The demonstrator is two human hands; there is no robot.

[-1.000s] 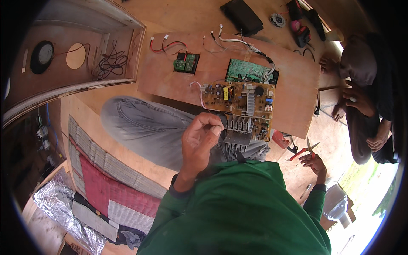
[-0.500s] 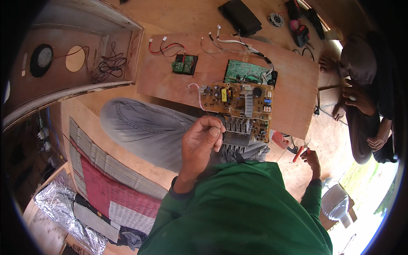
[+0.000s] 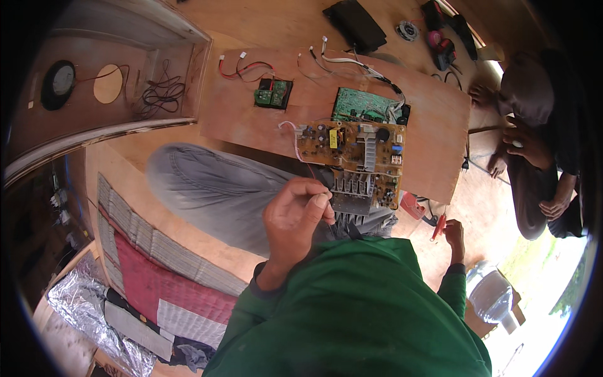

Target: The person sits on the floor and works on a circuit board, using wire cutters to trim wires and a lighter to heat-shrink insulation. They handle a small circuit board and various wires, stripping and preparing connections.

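Your left hand [image 3: 295,217] is up in front of your green sleeve, fingers [image 3: 317,202] curled in and pressed together, thumb and forefinger pinching the near-left corner of the tan circuit board [image 3: 355,154]. That board lies tilted across your lap and the near edge of the plywood sheet [image 3: 433,135], its silver finned heat sink [image 3: 352,191] pointing toward you, right beside your fingertips. A thin pink wire [image 3: 295,147] loops off the board's left end.

Your right hand [image 3: 453,234] is low at your side, well apart from the board, fingers closed around red-handled pliers [image 3: 438,227], tips pointing up and away. Just beyond it lies a small red tool [image 3: 411,204] on the floor.

Farther out on the plywood there's a green circuit board [image 3: 364,105] touching the tan one's far edge, a smaller green module [image 3: 273,94] with red and white leads to the left, and a black box [image 3: 355,26] beyond the sheet. A wooden speaker cabinet [image 3: 94,94] sits at far left, coiled wires inside. Another person [image 3: 534,144] sits at the right, hands resting on their knees.
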